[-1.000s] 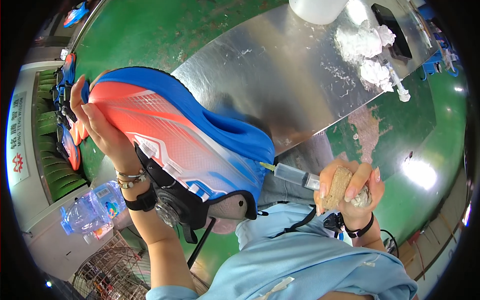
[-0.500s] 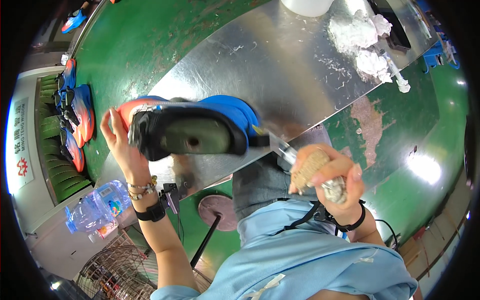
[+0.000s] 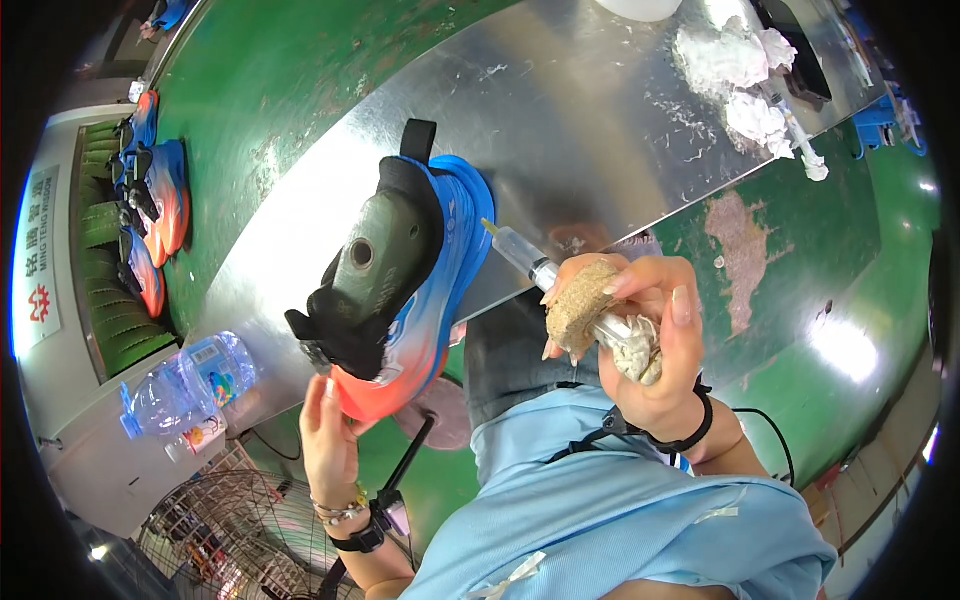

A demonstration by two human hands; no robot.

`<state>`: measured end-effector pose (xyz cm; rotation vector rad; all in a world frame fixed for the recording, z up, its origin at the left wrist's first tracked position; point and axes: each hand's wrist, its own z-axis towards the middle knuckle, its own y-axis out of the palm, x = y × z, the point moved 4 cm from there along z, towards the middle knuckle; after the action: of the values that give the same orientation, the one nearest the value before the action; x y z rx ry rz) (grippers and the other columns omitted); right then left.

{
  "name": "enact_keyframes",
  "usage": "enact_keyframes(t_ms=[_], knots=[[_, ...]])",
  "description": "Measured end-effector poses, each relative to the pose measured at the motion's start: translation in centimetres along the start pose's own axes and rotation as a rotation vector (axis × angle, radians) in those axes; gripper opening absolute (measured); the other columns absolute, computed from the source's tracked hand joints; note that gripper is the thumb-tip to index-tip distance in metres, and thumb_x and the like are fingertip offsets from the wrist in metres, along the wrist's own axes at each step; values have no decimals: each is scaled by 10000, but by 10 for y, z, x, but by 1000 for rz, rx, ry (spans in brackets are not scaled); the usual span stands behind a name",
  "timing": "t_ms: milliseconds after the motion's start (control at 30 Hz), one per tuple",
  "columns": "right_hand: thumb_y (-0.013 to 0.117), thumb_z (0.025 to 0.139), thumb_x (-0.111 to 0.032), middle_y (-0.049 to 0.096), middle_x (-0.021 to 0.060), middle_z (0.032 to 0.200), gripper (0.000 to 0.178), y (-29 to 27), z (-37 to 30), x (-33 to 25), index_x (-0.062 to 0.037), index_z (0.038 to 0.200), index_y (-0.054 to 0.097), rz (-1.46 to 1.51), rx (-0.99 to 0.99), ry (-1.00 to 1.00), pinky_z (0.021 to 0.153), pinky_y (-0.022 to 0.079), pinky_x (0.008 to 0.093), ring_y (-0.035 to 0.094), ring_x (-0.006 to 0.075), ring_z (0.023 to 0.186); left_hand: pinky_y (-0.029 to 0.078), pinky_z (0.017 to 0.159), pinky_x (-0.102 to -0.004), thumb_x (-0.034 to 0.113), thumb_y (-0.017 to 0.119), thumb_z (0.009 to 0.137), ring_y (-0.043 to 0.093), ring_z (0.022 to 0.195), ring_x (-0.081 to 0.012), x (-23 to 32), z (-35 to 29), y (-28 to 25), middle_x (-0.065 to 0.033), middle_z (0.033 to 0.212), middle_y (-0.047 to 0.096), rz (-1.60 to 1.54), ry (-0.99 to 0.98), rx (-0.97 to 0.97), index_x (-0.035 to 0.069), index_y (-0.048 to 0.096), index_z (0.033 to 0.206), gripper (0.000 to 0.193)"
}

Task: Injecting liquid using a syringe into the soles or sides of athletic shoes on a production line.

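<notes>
A blue and coral sneaker (image 3: 418, 330) with black straps and a dark insole lies tilted, its toe toward me and overhanging the table edge. My left hand (image 3: 330, 435) holds its coral toe, fingertips on the tip and the thumb partly hidden. In my right hand (image 3: 665, 345) is a clear syringe (image 3: 520, 252) with a yellowish tip, pointing at the sneaker's blue sole edge but apart from it. The same hand grips a rough tan block (image 3: 580, 305) and, around the syringe's rear end, a crumpled whitish wad (image 3: 638, 352).
The metal tabletop (image 3: 590, 110) carries white crumpled tissue (image 3: 720, 62), another syringe (image 3: 795, 130) and a dark tray (image 3: 795, 60) at the far right. More sneakers (image 3: 163, 200) stand on a green rack at left, near a plastic bottle (image 3: 170, 400). A wire fan (image 3: 230, 530) stands low left.
The sneaker has turned, its toe swinging toward me and its heel away. My left hand has moved down with the toe. The syringe has drawn slightly back from the heel strap.
</notes>
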<state>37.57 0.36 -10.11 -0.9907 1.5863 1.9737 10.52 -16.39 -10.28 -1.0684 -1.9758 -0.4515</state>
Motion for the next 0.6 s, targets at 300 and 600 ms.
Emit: enact_keyframes(t_ms=[300, 600], knots=[[204, 951, -370, 491, 315, 971, 330, 13, -15, -9, -74, 1015, 333, -236, -96, 129, 544, 438, 306, 568, 288, 625, 466, 826, -287, 122, 730, 720, 598, 864, -136, -38, -15, 40, -79, 951, 614, -129, -156, -320, -15, 501, 1044, 420], [247, 945, -247, 537, 253, 1005, 390, 15, -22, -14, 73, 1035, 450, -62, -93, 95, 582, 438, 282, 564, 197, 727, 467, 834, -310, 101, 761, 634, 596, 913, -165, -45, -9, 72, -107, 1010, 602, -171, -125, -453, -32, 449, 1108, 584]])
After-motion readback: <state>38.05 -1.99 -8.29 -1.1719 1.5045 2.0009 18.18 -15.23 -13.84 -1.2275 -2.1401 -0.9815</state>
